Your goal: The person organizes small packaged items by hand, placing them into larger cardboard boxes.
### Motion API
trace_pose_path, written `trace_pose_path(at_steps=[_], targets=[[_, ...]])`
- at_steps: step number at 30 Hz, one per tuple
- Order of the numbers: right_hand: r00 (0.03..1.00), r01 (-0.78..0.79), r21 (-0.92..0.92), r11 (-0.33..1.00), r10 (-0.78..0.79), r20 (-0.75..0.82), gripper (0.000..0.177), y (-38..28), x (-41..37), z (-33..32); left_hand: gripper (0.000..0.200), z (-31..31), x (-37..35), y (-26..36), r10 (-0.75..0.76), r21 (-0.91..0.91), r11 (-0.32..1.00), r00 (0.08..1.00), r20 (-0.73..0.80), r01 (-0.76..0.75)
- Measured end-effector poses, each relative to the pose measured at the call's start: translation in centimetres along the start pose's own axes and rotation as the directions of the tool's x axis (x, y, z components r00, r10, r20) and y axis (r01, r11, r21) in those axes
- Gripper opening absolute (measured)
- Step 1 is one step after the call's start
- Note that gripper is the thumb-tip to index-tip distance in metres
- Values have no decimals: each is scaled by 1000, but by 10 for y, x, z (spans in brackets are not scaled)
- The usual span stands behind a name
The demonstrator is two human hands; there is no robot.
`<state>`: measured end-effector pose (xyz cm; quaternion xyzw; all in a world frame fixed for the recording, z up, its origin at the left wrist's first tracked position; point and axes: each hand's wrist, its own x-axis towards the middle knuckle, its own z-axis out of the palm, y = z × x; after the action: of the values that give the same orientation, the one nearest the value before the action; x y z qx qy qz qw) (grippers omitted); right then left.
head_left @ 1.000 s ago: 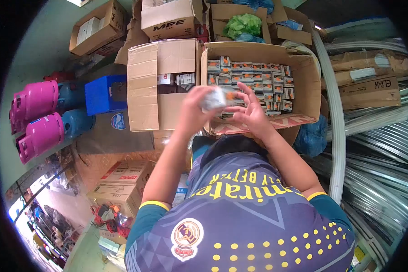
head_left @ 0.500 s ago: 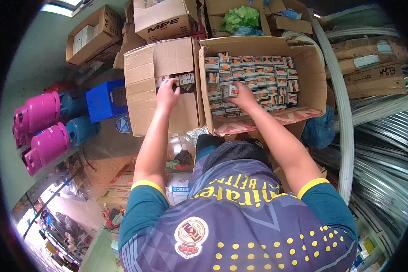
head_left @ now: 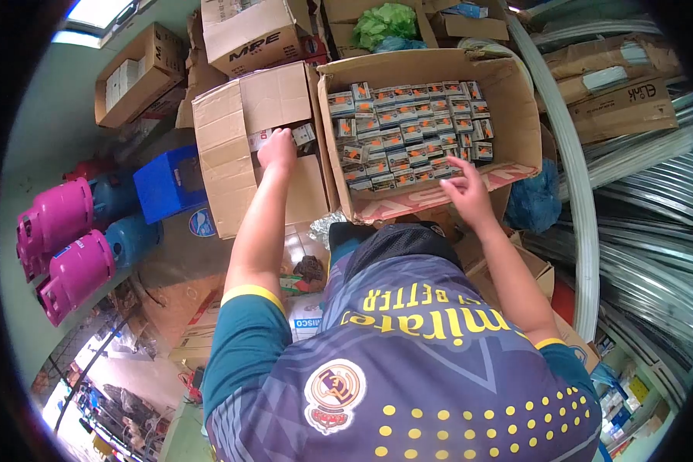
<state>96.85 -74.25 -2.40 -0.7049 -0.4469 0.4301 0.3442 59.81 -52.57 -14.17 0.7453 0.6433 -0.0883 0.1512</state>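
An open cardboard carton (head_left: 516, 100) on the right holds rows of small white boxes (head_left: 412, 131) with orange stickers. Over its front edge hangs my right hand (head_left: 467, 191), fingers apart and holding nothing. To the left stands a second carton (head_left: 222, 154) with its flaps partly folded in. At the gap between those flaps is my left hand (head_left: 277, 148), its fingers bent down beside small boxes (head_left: 304, 134); the fingertips are hidden, so any hold cannot be made out.
Pink gas cylinders (head_left: 81, 266) and a blue bin (head_left: 169, 179) are at the left. An MPE carton (head_left: 254, 38) stands behind. Long pale tubes (head_left: 566, 154) run down the right side, near a blue plastic bag (head_left: 535, 202).
My right hand has let go of a small box and moved right and toward me, out to the carton's front edge. My left hand has stayed at the left carton's opening. The view has shifted slightly.
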Motion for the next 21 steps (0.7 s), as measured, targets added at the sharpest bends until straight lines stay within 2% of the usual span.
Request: trace_pose_path(at_steps=[1,3,5,6,9,11,13,14,15,16,18,19,21], targets=[[1000,-13,0,1000,13,-21,49,0,-9,-7,30,-8,-10,0,6,-34,999,1000,-9,-7],[997,-39,1,999,39,-59,44,-13,-23,-17,36,-5,-28,-8,-15,-194,981,986,-166,-18],[998,14,28,999,-12,-68,44,-15,-29,-16,44,-7,-48,-18,-15,-345,934,951,-310,-98],[997,39,43,998,-36,-73,44,-18,-31,-13,45,-11,-59,-21,-48,-458,882,942,-331,-116],[994,112,114,987,-110,-31,49,-48,-30,3,48,-29,-88,-25,-135,-736,654,931,-340,-174],[992,87,139,986,-98,73,55,-78,-28,16,49,-49,-107,-14,-155,-866,461,943,-295,-195],[976,107,192,976,-140,168,61,-110,-26,30,49,-92,-127,23,74,-926,216,951,-300,-309],[961,135,235,963,-185,206,63,-126,-25,36,51,-103,-133,38,234,-917,195,924,-302,-349],[942,179,226,957,-233,241,64,-130,-23,38,50,-114,-143,52,358,-889,236,886,-297,-393],[920,224,221,949,-281,275,65,-133,-21,41,56,-127,-148,63,524,-827,263,793,-310,-497],[862,358,114,927,-375,341,63,-130,-11,42,61,-134,-153,80,585,-817,292,769,-258,-496],[880,321,119,940,-342,330,60,-126,-7,44,63,-134,-151,78,530,-795,330,797,-291,-510],[907,324,-74,943,-288,307,59,-125,0,42,67,-127,-137,70,420,-752,399,834,-359,-525]])
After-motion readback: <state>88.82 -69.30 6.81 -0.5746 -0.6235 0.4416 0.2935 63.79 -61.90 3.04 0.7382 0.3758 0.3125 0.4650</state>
